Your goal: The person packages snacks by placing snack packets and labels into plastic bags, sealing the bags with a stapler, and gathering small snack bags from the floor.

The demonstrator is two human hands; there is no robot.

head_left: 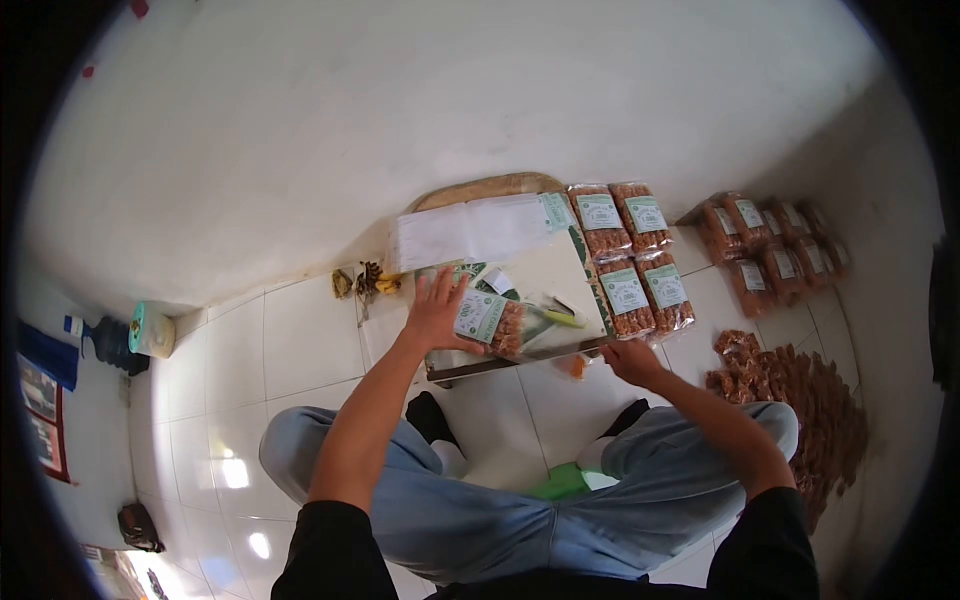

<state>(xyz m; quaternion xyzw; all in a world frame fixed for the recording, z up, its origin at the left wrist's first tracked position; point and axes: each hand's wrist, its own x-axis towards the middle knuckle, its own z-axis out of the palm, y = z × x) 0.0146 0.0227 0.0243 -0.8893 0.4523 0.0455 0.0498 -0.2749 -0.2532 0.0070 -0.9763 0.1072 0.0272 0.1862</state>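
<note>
My left hand (435, 314) lies with spread fingers against the left end of a clear plastic pack (508, 328) of brown snack pieces. A pale green label (479, 315) shows on that pack. Just beyond the front right edge of the low table (540, 352), my right hand (634, 362) is closed; whatever its fingers may hold is hidden. A yellow-green tool, perhaps a cutter (562, 318), rests on the tabletop between the hands. Behind the left hand are loose printed labels (497, 281).
White sheets or bags (470, 232) cover the table's back. Labelled packs (625, 290) line its right side, with more packs (775, 275) by the wall. Brown pieces (815, 415) are heaped on the floor at right. Bananas (386, 285) lie left of the table.
</note>
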